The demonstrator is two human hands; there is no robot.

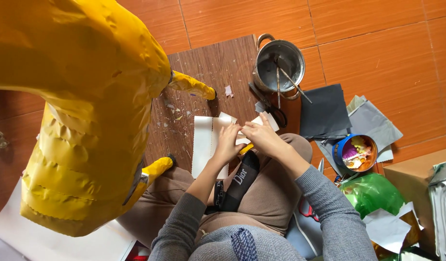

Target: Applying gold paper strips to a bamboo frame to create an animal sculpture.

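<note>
Nearby, yellow paper figure [82,111] left of both hands, metal pot [279,64] beyond

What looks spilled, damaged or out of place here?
Small paper scraps are strewn over the brown board near the yellow figure. Sticks lean unevenly in the metal pot. Nothing looks damaged.

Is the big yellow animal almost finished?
The yellow paper animal already looks fully covered in yellow. Right now the left hand and right hand are working a white paper strip over the lap. Grey sheets and more white paper lie unused nearby, so decorating seems left.
</note>
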